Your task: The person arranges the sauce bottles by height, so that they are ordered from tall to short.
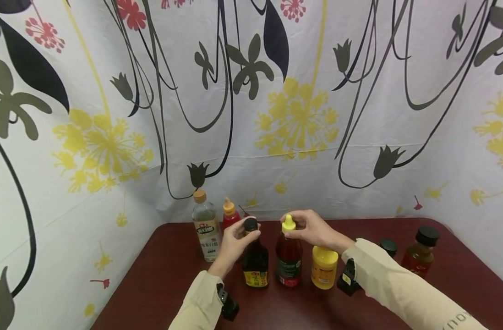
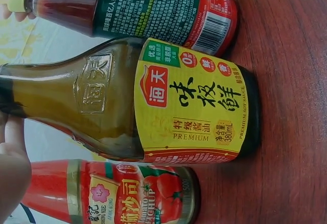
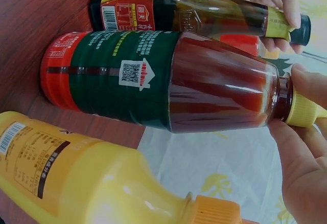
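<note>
My left hand (image 1: pixel 233 243) holds a dark soy sauce bottle (image 1: pixel 255 260) by its neck, just under the black cap. The bottle's yellow label (image 2: pixel 191 104) faces the left wrist camera. Beside it, my right hand (image 1: pixel 313 229) pinches the yellow nozzle cap of a red-brown sauce bottle with a green label (image 3: pixel 127 78). Both bottles stand upright on the table, close together with a narrow gap between them. Behind the soy sauce is a red tomato ketchup bottle (image 2: pixel 127 196), partly hidden by my left hand in the head view.
A clear vinegar bottle (image 1: pixel 207 229) stands at the back left. A yellow bottle (image 1: pixel 324 268) is right of the sauce bottle. Farther right are a dark-green-capped container (image 1: pixel 388 246), mostly behind my sleeve, and a black-capped jar (image 1: pixel 419 254). A patterned cloth (image 1: pixel 251 137) hangs behind the dark red table (image 1: pixel 161 275).
</note>
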`<state>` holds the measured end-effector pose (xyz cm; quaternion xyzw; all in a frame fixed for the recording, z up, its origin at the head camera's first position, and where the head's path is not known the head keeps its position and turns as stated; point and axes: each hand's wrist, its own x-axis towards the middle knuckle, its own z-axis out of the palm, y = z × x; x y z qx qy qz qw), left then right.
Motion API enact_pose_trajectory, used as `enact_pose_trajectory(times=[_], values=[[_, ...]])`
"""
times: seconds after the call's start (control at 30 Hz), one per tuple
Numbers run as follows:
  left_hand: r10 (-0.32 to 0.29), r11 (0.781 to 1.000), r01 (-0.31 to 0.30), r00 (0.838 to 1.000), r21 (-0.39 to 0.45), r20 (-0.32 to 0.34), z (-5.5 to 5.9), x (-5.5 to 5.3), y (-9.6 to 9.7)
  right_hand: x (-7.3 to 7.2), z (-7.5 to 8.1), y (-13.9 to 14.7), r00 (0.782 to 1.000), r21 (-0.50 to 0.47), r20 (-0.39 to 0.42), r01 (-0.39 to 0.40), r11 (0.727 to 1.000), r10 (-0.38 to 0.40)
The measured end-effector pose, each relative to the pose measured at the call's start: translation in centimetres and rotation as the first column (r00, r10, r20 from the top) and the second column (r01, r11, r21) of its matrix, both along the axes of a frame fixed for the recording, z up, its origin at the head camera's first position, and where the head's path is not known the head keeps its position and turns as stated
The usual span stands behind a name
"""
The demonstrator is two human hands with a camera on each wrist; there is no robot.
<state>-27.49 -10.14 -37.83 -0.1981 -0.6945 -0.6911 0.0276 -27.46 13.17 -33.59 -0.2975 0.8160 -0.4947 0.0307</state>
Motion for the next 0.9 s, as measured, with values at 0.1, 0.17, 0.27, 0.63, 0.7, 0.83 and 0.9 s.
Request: enact_pose_trajectory(times=[0.1, 0.17, 0.27, 0.63, 0.7, 0.83, 0.9], values=[[0.008, 1.000, -0.008, 1.000, -0.001, -0.009, 0.7, 0.7, 0.2, -0.1, 0.5, 0.0, 1.000, 0.002, -0.004, 0.026, 1.000, -0.026], [0.012, 1.000, -0.012, 1.000, 0.004, -0.011, 0.9, 0.9, 0.3, -0.3, 1.0, -0.1, 0.999, 0.009, -0.025, 0.045, 0.999, -0.044], [0.017, 1.000, -0.017, 1.000, 0.016, -0.016, 0.8, 0.9, 0.5, -0.7, 2.0, -0.4, 0.996, 0.015, -0.061, 0.064, 0.998, -0.063], [0.013, 0.997, -0.012, 1.000, 0.078, -0.007, -0.5, -0.1, 0.4, -3.0, 3.5, -2.5, 0.980, 0.009, -0.099, 0.176, 0.984, -0.174], [0.010, 0.997, -0.009, 1.000, 0.079, -0.002, -1.0, -0.5, 0.4, -3.4, 3.5, -3.0, 0.976, 0.006, -0.109, 0.188, 0.982, -0.186], [0.019, 0.998, -0.018, 1.000, 0.068, -0.017, -1.5, -0.8, 0.4, -4.3, 3.2, -4.0, 0.972, 0.008, -0.119, 0.205, 0.979, -0.203], [0.025, 0.998, -0.023, 0.999, 0.064, -0.030, -1.6, -0.8, 0.5, -4.6, 3.0, -4.5, 0.972, 0.012, -0.116, 0.209, 0.978, -0.206]])
